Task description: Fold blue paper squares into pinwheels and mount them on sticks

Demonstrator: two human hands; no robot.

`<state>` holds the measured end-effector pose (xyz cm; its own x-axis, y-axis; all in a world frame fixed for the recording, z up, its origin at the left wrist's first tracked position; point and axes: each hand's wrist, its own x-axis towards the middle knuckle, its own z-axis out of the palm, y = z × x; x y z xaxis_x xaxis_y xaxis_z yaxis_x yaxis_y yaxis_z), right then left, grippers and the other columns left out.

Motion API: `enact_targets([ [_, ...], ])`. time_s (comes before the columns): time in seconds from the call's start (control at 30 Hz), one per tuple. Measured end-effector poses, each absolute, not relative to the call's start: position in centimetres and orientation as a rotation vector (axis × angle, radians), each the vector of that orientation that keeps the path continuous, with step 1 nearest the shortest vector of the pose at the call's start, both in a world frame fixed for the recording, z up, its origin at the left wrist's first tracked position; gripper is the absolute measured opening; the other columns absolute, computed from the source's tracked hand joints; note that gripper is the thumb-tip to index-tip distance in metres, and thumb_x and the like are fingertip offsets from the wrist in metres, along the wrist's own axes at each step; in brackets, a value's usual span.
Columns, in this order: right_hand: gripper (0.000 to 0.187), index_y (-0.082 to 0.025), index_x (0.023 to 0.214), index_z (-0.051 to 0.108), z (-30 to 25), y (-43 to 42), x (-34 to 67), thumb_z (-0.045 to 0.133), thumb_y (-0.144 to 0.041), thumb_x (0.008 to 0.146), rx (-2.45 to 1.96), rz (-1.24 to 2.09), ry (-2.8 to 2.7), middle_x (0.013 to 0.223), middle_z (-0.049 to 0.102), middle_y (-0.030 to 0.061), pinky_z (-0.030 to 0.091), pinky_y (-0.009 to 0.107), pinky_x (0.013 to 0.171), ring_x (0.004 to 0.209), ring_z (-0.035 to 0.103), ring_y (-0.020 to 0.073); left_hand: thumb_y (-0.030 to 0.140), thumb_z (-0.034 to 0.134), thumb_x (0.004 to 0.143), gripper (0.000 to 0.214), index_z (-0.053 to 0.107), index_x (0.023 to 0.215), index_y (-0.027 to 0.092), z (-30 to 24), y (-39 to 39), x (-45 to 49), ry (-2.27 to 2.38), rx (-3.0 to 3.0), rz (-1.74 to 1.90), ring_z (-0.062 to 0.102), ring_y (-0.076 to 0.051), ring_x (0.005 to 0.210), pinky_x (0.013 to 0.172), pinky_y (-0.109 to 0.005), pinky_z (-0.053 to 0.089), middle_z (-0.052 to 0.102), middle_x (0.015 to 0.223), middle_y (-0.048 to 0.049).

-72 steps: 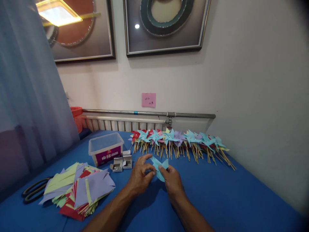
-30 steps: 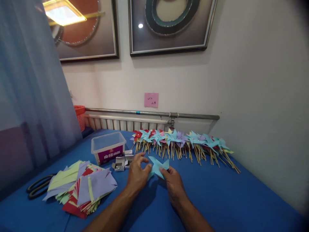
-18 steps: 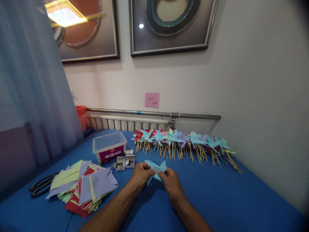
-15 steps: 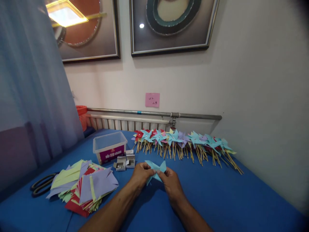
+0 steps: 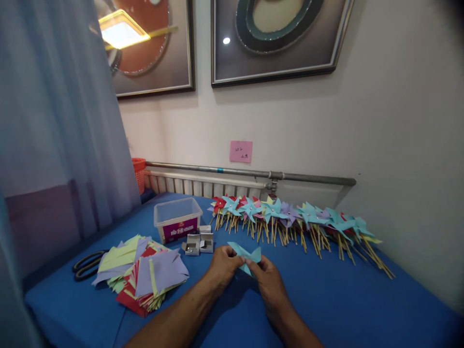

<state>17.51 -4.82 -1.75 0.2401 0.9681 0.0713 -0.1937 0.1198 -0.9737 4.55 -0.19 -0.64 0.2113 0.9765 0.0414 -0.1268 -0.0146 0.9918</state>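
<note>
Between my two hands is a light-blue paper pinwheel [image 5: 250, 255], its blades partly folded in toward the centre. My left hand [image 5: 224, 265] pinches its left side with thumb and fingers. On the right side, my right hand [image 5: 267, 278] grips the paper, thumb near the middle. Both thumbs almost meet at the pinwheel's centre, and the fingers behind the paper are hidden. Just left of and beyond my hands stand small open cardboard boxes [image 5: 192, 244] with tiny shiny bits inside.
A row of finished pinwheels on sticks [image 5: 286, 215] lies along the back right. Left are a clear plastic tub [image 5: 177, 223], a pile of coloured paper sheets [image 5: 159, 275] and scissors [image 5: 87, 265]. A blue cloth [image 5: 326, 309] covers the table; a curtain [image 5: 65, 121] hangs at left.
The view has turned slightly left, so everything sits further right in the picture. My hands still hold the pinwheel, with its lower blade now less visible.
</note>
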Motion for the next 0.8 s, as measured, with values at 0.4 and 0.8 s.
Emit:
enact_targets([
  [0.4, 0.050, -0.018, 0.099, 0.080, -1.4, -4.9, 17.6, 0.087, -0.053, 0.065, -1.073, 1.090, -0.961, 0.096, 0.082, 0.0090, 0.057, 0.039, 0.085, 0.095, 0.074, 0.0328, 0.034, 0.083, 0.058, 0.029, 0.062, 0.063, 0.014, -1.1, -0.2, 5.2, 0.912, 1.171, 1.119, 0.045, -0.009, 0.053, 0.053, -0.022, 0.034, 0.058, 0.058, 0.0018],
  [0.8, 0.039, -0.019, 0.089, 0.078, -2.3, -4.5, 18.6, 0.075, -0.053, 0.071, -1.274, 0.991, -0.965, 0.081, 0.080, 0.0074, 0.056, 0.035, 0.074, 0.081, 0.074, 0.0297, 0.024, 0.056, 0.091, 0.022, 0.077, 0.092, 0.017, 4.3, 2.8, -4.1, 1.902, 2.167, 0.697, 0.070, -0.024, 0.094, 0.080, -0.030, 0.048, 0.077, 0.097, -0.0117],
])
